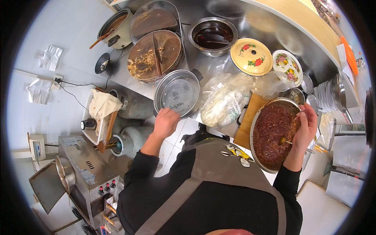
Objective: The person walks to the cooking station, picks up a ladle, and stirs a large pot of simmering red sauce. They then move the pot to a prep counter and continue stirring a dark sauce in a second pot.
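My left hand [166, 122] rests at the near rim of a round metal pot [177, 93] with handles and writing inside, its fingers curled at the edge; whether they grip it is unclear. At the right, my right hand [305, 127] is over the right side of a large oval metal basin [253, 144] of dark red, oily chopped paste [271, 129]. Its thumb and fingertips meet near the rim, and I cannot tell if they pinch anything. A spoon [285, 141] stands in the paste beside this hand. Under the basin's left side lies a wooden board [245, 133].
Between pot and basin lie plastic bags of pale food [221, 102]. Behind stand a steel bowl of dark sauce [212, 50], floral enamel lids [251, 57] and a round chopping block with a cleaver [156, 54]. Stacked plates [326, 91] are at right, gas cylinders [132, 141] below left.
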The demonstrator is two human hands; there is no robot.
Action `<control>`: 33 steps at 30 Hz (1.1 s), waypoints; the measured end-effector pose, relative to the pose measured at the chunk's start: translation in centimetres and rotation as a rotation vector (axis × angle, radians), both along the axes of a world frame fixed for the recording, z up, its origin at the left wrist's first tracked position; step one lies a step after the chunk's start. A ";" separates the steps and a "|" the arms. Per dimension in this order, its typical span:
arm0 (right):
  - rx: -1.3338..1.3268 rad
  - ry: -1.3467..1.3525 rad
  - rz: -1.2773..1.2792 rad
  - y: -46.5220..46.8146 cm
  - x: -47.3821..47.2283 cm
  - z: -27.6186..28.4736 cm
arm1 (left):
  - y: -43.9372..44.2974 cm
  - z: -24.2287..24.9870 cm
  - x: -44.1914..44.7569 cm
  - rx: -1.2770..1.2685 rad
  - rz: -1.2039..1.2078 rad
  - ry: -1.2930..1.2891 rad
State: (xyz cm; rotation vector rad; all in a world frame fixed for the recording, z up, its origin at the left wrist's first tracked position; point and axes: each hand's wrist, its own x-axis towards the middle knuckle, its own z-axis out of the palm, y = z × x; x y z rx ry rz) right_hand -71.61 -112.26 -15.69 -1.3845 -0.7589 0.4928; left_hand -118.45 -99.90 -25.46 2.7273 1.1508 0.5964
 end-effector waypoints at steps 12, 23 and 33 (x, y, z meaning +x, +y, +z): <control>-0.252 0.048 0.310 4.9 -8.2 -1.5 | 4.1 -7.8 0.7 -0.085 0.094 0.194; -0.551 0.218 0.603 14.1 -14.3 -6.8 | 17.3 4.3 5.8 -0.349 -0.020 -0.262; -0.668 -0.093 0.391 15.8 -16.3 -9.1 | 33.5 9.9 19.5 -0.213 -0.170 -0.020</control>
